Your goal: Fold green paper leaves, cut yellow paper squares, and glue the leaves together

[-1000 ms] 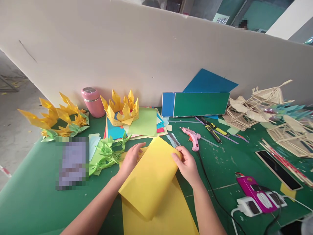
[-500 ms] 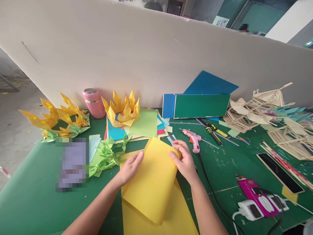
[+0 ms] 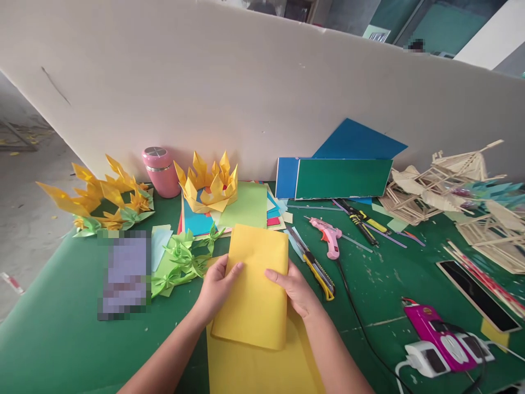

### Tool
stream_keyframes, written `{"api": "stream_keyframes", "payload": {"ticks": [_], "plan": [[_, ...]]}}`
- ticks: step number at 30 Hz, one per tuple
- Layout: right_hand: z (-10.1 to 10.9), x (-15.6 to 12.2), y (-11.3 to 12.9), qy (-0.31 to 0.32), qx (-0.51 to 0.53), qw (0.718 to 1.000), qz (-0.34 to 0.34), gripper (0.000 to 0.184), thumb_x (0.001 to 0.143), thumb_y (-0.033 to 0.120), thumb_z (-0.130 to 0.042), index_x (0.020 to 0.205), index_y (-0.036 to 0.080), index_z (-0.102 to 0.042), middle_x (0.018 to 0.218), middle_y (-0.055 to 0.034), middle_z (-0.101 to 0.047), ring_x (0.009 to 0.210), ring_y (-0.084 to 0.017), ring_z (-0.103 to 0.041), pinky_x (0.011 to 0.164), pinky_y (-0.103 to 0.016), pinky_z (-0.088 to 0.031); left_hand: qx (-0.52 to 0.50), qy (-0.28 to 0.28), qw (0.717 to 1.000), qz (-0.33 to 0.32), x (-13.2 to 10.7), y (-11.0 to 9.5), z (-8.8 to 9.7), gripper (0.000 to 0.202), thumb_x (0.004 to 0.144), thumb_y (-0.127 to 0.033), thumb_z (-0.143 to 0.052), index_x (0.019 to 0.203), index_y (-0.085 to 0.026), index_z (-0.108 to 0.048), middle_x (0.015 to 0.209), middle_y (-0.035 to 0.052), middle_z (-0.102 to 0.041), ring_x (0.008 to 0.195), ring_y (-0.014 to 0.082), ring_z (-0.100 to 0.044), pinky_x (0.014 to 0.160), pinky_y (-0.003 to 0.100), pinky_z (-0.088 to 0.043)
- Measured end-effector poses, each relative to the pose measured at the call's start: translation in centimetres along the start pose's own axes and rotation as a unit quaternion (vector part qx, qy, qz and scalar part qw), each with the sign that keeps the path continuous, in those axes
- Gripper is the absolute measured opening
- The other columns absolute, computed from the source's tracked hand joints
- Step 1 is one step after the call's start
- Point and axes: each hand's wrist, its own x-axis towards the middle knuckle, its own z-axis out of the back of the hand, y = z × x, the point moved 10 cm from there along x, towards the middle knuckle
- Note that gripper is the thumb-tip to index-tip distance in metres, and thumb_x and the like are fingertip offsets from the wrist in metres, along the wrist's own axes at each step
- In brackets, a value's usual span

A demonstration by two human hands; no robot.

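Note:
A folded yellow paper sheet [image 3: 255, 284] lies near the front edge of the green table [image 3: 57, 339], on top of more yellow paper [image 3: 254, 372]. My left hand [image 3: 217, 287] grips its left edge, thumb on top and fingers curled under. My right hand [image 3: 293, 287] holds the right edge the same way, thumb pressing down on the sheet. The sheet now lies squared up, its long side pointing away from me.
A yellow utility knife [image 3: 315, 265] and a pink glue gun [image 3: 330, 238] with a black cord lie right of the paper. Green origami pieces [image 3: 180, 257], a yellow paper crown [image 3: 209, 186], a coloured paper stack [image 3: 246, 205], a pink cup [image 3: 159, 171], stick models [image 3: 443, 180], a power strip [image 3: 443, 342].
The yellow sheet has been turned from a slant to lie straight and pressed flatter. Both hands slid down toward its middle. The utility knife, hidden before, now shows.

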Motion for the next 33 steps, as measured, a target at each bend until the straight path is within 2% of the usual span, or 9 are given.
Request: {"api": "stream_keyframes", "payload": {"ticks": [4, 9, 15, 23, 33], "plan": [[0.7, 0.3, -0.9, -0.036, 0.021, 0.999, -0.009, 0.068, 0.049, 0.030, -0.087, 0.107, 0.023, -0.053, 0.100, -0.0051, -0.072, 0.093, -0.030, -0.069, 0.087, -0.045, -0.052, 0.005, 0.014, 1.000, -0.010, 0.2, 0.2, -0.2, 0.047, 0.069, -0.050, -0.071, 0.102, -0.018, -0.064, 0.110, 0.0090, -0.072, 0.095, 0.0286, -0.069, 0.080, 0.040, -0.057], [1.5, 0.4, -1.2, -0.054, 0.015, 0.998, 0.000, 0.071, 0.048, 0.031, -0.088, 0.109, 0.022, -0.053, 0.100, -0.0052, -0.073, 0.091, -0.029, -0.069, 0.087, -0.046, -0.053, 0.013, 0.002, 1.000, -0.022, 0.2, 0.2, 0.0, 0.049, 0.069, -0.051, -0.070, 0.106, -0.018, -0.063, 0.115, 0.0098, -0.070, 0.099, 0.0285, -0.068, 0.088, 0.043, -0.054], [1.6, 0.4, -1.3, -0.055, -0.005, 0.998, 0.011, 0.072, 0.049, 0.032, -0.088, 0.111, 0.023, -0.052, 0.104, -0.0062, -0.072, 0.093, -0.030, -0.069, 0.086, -0.047, -0.054, 0.024, 0.010, 0.999, -0.021, 0.0, 0.3, -0.3, 0.053, 0.071, -0.053, -0.067, 0.113, -0.020, -0.061, 0.120, 0.0099, -0.067, 0.098, 0.0290, -0.068, 0.079, 0.040, -0.057], [1.5, 0.4, -1.4, -0.047, -0.017, 0.999, 0.008, 0.073, 0.050, 0.033, -0.087, 0.112, 0.024, -0.051, 0.104, -0.0064, -0.072, 0.093, -0.031, -0.069, 0.086, -0.047, -0.054, 0.048, 0.012, 0.998, -0.026, 0.0, 0.2, -0.3, 0.059, 0.071, -0.057, -0.064, 0.117, -0.021, -0.058, 0.124, 0.0108, -0.065, 0.101, 0.0288, -0.067, 0.079, 0.038, -0.057], [1.3, 0.3, -1.2, -0.037, -0.021, 0.999, 0.008, 0.074, 0.051, 0.033, -0.086, 0.115, 0.024, -0.050, 0.107, -0.0068, -0.071, 0.093, -0.030, -0.069, 0.085, -0.047, -0.054, 0.045, 0.010, 0.998, -0.036, -0.2, 0.0, -0.3, 0.055, 0.073, -0.051, -0.064, 0.120, -0.022, -0.057, 0.123, 0.0099, -0.065, 0.099, 0.0283, -0.067, 0.078, 0.039, -0.058]]}}
